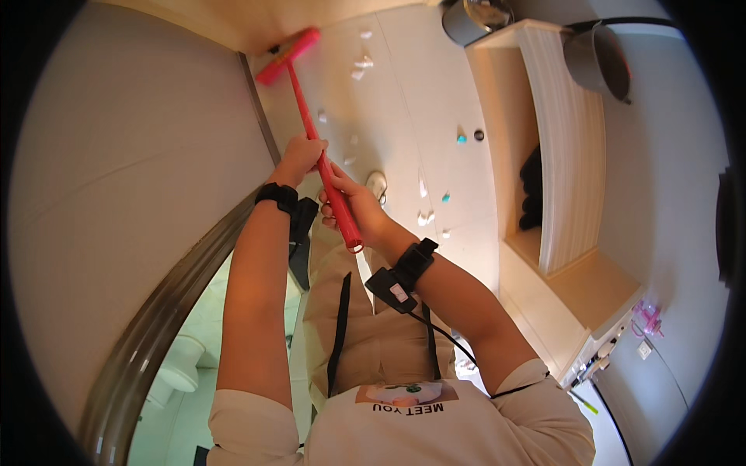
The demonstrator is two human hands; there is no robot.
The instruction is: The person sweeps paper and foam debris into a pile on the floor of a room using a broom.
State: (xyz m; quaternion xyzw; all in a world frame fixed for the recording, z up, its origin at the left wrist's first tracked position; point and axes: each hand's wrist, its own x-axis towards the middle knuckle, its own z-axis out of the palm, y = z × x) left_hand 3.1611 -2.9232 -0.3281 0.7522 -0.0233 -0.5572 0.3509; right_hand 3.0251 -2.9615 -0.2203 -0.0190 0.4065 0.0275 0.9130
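Both hands grip a red broom (305, 113) by its long handle. My left hand (299, 158) is closed around the middle of the handle. Lower down, nearer my body, my right hand (361, 210) wraps around the thicker end, which has a small loop. The broom's red head (288, 56) rests at the far left, close to where the floor meets the wooden panel, and looks slightly blurred. White crumpled scraps (364, 62) lie on the floor just right of the head. More white bits (424, 218) are scattered nearer my feet.
Teal bits (461, 139) and a dark round piece (479, 135) lie on the tiled floor (408, 93). A metallic bin (472, 22) stands far right. Along the right runs a wooden cabinet (571, 155) with a grey container (594, 62) on top. A wall and door frame (155, 318) border my left.
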